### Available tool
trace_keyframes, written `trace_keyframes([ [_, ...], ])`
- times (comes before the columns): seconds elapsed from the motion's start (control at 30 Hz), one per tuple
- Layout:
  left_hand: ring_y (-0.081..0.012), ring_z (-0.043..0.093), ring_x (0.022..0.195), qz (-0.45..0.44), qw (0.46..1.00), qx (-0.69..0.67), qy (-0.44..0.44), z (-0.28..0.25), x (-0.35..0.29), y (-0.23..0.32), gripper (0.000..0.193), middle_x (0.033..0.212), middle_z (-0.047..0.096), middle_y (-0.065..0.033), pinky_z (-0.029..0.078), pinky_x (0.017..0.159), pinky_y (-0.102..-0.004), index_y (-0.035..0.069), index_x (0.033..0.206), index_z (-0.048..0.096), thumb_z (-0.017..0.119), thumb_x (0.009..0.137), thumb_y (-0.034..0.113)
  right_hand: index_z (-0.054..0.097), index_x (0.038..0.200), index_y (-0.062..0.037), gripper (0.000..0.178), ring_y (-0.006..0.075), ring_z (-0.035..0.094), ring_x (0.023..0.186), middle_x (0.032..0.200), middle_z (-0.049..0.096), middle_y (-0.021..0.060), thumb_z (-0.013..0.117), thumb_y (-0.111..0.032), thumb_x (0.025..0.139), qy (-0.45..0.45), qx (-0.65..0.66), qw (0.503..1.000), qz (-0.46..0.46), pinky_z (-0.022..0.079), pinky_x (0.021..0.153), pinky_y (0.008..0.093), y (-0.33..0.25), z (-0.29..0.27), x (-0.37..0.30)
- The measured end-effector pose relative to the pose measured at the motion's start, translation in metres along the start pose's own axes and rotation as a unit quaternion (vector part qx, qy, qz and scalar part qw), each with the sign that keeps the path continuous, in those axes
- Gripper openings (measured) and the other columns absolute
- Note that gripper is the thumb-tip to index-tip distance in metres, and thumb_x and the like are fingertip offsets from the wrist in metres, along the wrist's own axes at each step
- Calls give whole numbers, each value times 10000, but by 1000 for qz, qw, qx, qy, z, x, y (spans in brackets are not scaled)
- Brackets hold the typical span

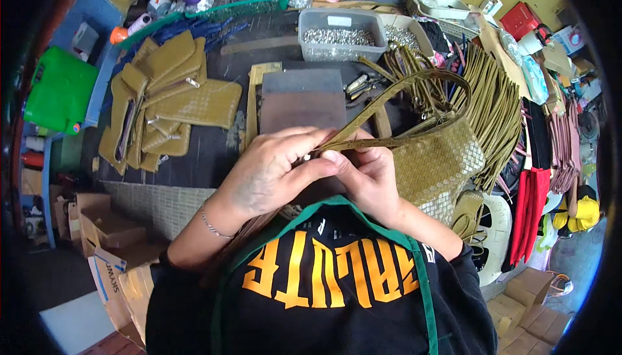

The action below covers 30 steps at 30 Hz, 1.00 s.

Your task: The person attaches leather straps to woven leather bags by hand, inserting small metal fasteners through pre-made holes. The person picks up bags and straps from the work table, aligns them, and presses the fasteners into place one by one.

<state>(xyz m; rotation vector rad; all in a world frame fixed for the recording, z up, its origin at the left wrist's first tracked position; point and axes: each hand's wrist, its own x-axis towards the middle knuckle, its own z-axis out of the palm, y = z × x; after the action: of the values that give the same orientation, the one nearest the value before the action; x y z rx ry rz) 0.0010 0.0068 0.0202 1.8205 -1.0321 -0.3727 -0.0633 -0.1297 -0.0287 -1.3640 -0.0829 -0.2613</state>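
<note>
My left hand (272, 164) and my right hand (376, 180) meet over the near edge of the worktable. Both are closed, pinching an olive-brown bag strap (364, 116) between thumbs and fingers. A small pale piece shows by the left fingertips; its kind is too small to make out. From my hands the strap loops up and right to a woven olive handbag (447, 151), which lies beside my right hand. The strap's end is partly hidden by my fingers.
Olive zippered pouches (194, 102) are piled at left. Ahead stand a clear bin (340, 47) of small metal parts and a dark flat board (303, 99). Many olive straps (495, 108) lie at right. Cardboard boxes (120, 258) and a white plastic chair (495, 238) flank me.
</note>
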Motion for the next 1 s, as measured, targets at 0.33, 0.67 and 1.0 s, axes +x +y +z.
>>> trace_keyframes([
  [0.33,-105,511,697,-177,944,-265,-85,9,0,-30,327,741,556,-55,408,665,-222,-10,783,551,358,883,234,516,959,-11,187,69,495,749,816,548,23,515,-143,827,37,144,986,70,389,708,209,-13,-24,16],
  [0.67,-79,454,629,-212,962,-122,-120,8,8,-16,277,655,508,-11,377,599,-218,24,690,526,353,848,171,231,1190,23,652,112,557,679,726,583,77,650,-28,694,27,206,967,149,434,638,215,-13,-22,28],
  [1.0,-77,494,647,-217,955,-192,-67,11,7,-20,302,682,551,-19,402,611,-225,-4,749,551,367,875,200,535,892,9,189,118,563,705,807,565,63,601,31,716,-54,321,937,123,463,656,229,-19,-27,22],
])
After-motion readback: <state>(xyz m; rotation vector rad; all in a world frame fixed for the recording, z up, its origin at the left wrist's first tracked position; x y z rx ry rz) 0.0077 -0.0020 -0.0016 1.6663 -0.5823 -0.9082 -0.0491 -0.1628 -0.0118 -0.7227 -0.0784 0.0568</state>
